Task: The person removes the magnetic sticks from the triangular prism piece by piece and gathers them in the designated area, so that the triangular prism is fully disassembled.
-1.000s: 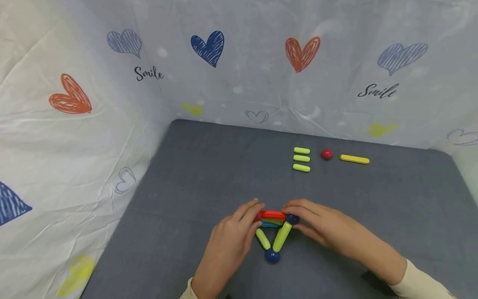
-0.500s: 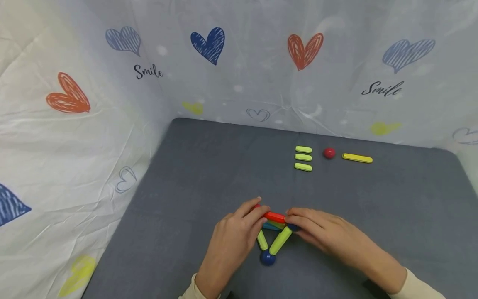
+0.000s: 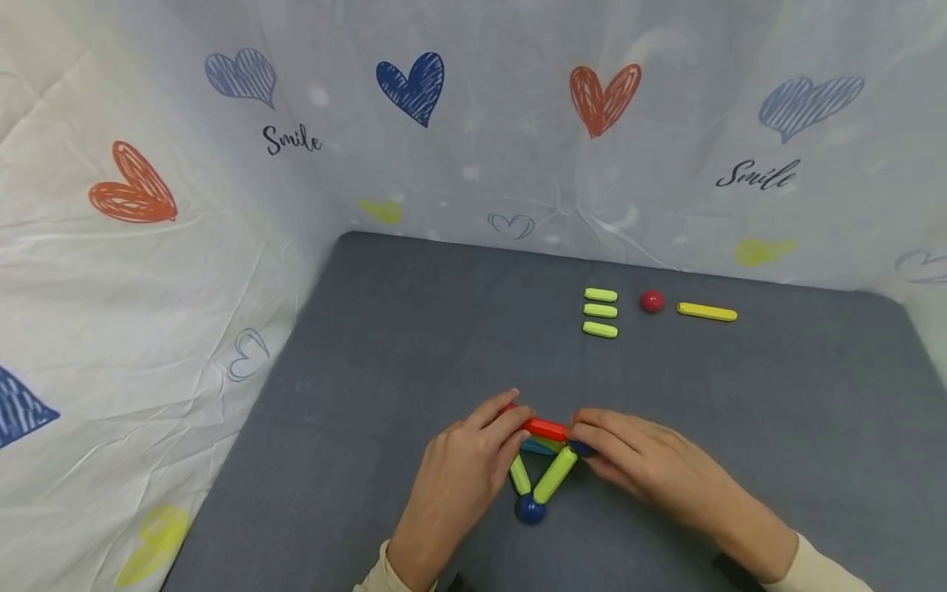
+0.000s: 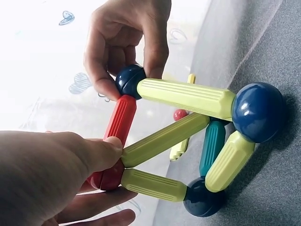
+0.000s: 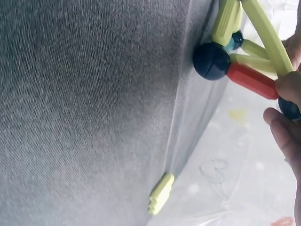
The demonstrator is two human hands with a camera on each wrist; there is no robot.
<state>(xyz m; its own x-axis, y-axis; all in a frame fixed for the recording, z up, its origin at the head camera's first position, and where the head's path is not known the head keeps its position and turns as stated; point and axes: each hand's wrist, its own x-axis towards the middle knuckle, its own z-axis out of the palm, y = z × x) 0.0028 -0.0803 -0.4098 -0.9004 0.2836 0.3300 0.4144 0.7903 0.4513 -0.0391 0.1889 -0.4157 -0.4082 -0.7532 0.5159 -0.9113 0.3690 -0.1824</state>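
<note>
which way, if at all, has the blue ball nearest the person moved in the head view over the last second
Yes, slightly left in the head view: the near blue ball sits further left of the loose red ball.

Held red ball (image 4: 111,179) partly hidden by left grip (image 3: 455,473), dark strip (image 3: 734,571) seemingly cut off below, its identity unclear

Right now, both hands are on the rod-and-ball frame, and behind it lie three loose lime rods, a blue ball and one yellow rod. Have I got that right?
Not quite: the loose ball is red, not blue, as the head view shows. The rest stands: left hand and right hand on the rod-and-ball frame, three lime rods and one yellow rod behind it.
</note>
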